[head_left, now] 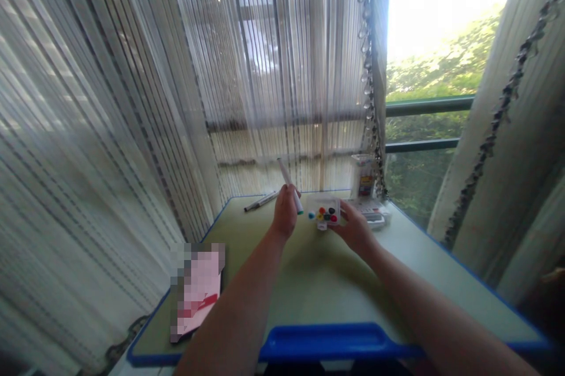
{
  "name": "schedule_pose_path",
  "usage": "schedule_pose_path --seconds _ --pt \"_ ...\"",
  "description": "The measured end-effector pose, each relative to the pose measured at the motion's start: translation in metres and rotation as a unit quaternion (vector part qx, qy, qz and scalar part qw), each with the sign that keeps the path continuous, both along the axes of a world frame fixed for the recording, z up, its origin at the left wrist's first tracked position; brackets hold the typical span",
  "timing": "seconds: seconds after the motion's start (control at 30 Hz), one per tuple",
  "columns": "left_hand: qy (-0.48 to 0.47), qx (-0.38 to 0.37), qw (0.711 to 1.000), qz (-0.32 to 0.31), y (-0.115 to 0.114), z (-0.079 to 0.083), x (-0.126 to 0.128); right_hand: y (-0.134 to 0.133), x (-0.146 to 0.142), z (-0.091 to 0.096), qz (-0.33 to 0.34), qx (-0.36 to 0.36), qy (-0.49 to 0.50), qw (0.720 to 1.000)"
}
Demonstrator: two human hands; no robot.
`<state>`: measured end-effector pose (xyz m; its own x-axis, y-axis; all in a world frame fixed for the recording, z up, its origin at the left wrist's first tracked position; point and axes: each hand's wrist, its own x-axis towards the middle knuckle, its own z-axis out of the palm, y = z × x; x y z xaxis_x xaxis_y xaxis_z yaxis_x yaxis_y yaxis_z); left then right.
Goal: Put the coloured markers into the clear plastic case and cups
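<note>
Over the far middle of the table, my left hand (288,211) is closed round a white marker pen (286,171) with a green end pointing down to the right. My right hand (355,228) grips the right side of a clear plastic case (324,202), tilted toward me. Inside the case several coloured round ends show: blue, orange, yellow, red, green and black, probably marker tips or caps. The marker's green end is just left of the case, apart from it. To the left of my left hand, slim pens or markers (260,202) lie on the table.
Behind my right hand lies another clear case (375,214) with light-coloured contents. A clear upright container (364,176) stands at the back right. A pinkish, blurred flat item (200,288) lies at the left edge. The table (309,288) has a blue rim and front tray (326,340); curtains hang behind.
</note>
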<state>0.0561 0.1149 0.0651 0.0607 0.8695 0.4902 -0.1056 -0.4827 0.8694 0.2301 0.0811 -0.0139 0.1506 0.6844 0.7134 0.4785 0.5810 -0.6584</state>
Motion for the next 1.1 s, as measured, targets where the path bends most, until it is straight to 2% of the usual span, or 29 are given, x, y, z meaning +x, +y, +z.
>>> schedule_pose_path --seconds 0.27,0.57,0.67,0.8,0.97,1.1 --pt "0.021 0.077 0.994 0.075 -0.008 0.000 0.002 -0.001 0.000 0.002 -0.005 0.008 -0.006 1.000" --pt "-0.004 0.140 0.990 0.011 -0.012 -0.004 0.004 -0.001 0.000 0.003 0.001 0.000 0.006 1.000" --pt "0.052 0.166 0.984 0.027 -0.018 0.000 0.004 -0.001 0.000 0.003 -0.001 0.002 0.005 1.000" --pt "0.089 0.191 0.974 0.086 -0.024 0.004 0.004 -0.003 -0.001 0.005 0.005 0.012 -0.002 1.000" --pt "0.074 0.199 0.976 0.057 -0.025 0.004 0.004 -0.005 -0.001 0.007 -0.009 0.014 -0.015 1.000" --pt "0.067 0.219 0.968 0.103 -0.025 0.005 0.006 -0.004 0.000 0.005 -0.004 0.012 -0.021 1.000"
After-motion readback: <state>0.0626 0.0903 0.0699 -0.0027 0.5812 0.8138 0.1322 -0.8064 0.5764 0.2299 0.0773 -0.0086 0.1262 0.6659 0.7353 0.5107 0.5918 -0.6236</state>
